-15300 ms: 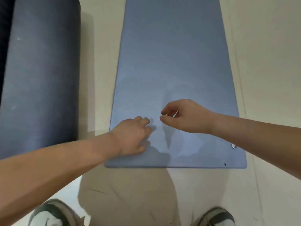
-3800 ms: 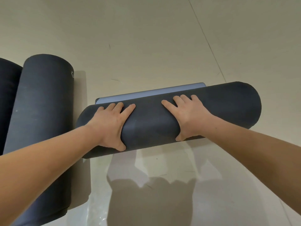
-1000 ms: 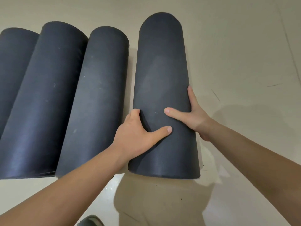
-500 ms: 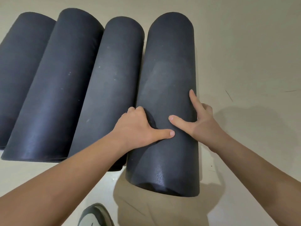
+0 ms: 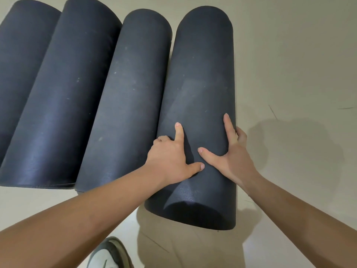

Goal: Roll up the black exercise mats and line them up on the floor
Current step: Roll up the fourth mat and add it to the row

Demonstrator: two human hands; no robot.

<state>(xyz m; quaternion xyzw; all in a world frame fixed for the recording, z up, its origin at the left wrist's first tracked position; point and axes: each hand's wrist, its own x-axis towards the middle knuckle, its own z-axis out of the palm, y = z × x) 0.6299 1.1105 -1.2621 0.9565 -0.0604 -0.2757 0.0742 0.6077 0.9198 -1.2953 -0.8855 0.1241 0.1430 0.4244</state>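
Note:
Four rolled black exercise mats lie side by side on the floor. The rightmost roll [image 5: 201, 74] sits right against its neighbour [image 5: 131, 93], with its near end further towards me. My left hand [image 5: 172, 161] grips its left flank: index finger and thumb lie on top, and the other fingers are tucked into the gap between the two rolls. My right hand [image 5: 229, 153] holds the right flank, thumb across the top and fingers curled round the side. Two more rolls [image 5: 73, 84] [image 5: 21, 64] lie further left.
Beige floor [image 5: 299, 64] stretches to the right of the rolls and in front of their near ends. My shoe [image 5: 108, 254] shows at the bottom edge, just left of the rightmost roll's near end.
The rightmost roll has closed against its neighbour. My left index finger has straightened onto the top. My right hand's fingers have wrapped further round the right side.

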